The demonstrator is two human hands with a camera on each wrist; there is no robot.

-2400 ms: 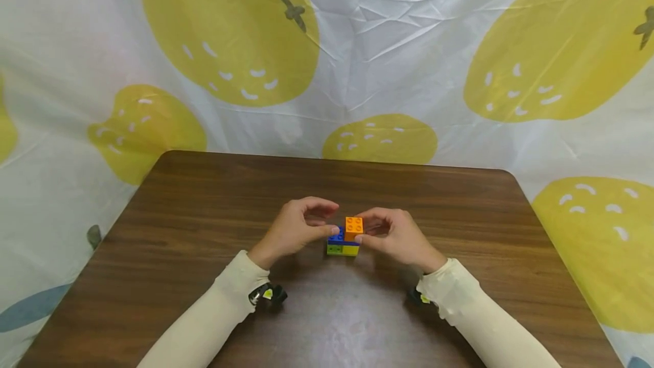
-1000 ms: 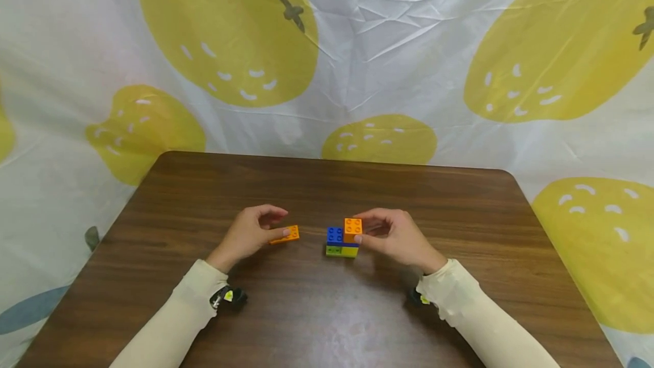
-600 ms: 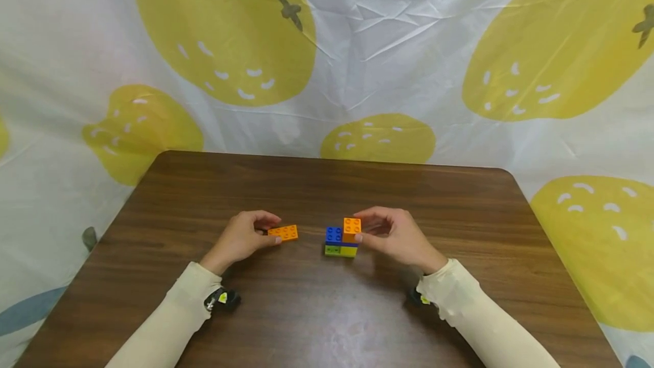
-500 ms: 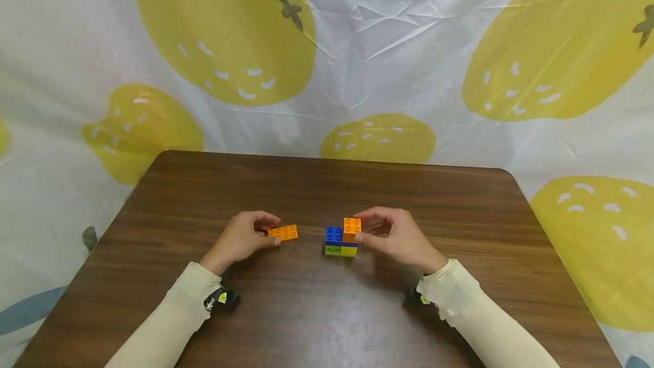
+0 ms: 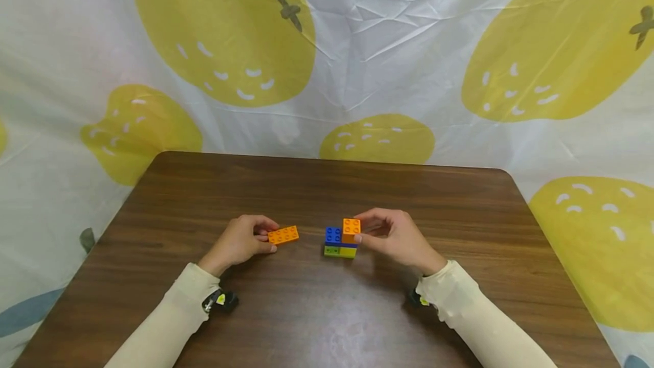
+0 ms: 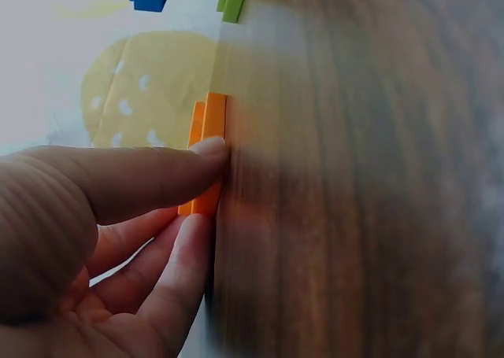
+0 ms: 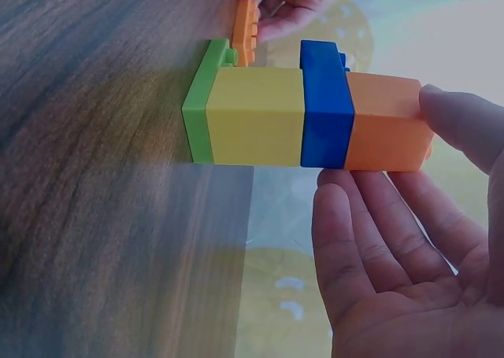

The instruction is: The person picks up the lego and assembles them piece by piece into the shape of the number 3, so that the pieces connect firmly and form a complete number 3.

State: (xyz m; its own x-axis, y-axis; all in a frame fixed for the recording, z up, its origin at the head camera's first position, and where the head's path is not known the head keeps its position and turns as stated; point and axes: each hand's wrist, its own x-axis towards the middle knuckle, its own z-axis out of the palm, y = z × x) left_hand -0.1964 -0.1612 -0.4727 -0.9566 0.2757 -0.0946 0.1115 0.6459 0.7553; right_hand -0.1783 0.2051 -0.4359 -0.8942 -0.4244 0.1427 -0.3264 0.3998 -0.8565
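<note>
A small stack of toy building bricks stands mid-table: a flat green brick (image 7: 206, 98) at the bottom, a yellow brick (image 7: 256, 114) on it, a flat blue brick (image 5: 334, 235) above, and a square orange brick (image 5: 351, 230) on the blue one's right half. My right hand (image 5: 401, 240) holds the square orange brick between thumb and fingers. Left of the stack, a flat orange brick (image 5: 283, 235) lies on the table, studs up. The thumb and fingers of my left hand (image 5: 240, 242) pinch its left end; the left wrist view shows the thumb across its side.
Everything is on a brown wood-grain table (image 5: 327, 311) with rounded far corners. A white cloth (image 5: 378, 67) with large yellow fruit prints hangs behind it. A gap separates the flat orange brick from the stack.
My left hand has moved left from the stack to the flat orange brick. Its thumb has since slid from the brick's top to the near left edge. The right hand stays at the stack.
</note>
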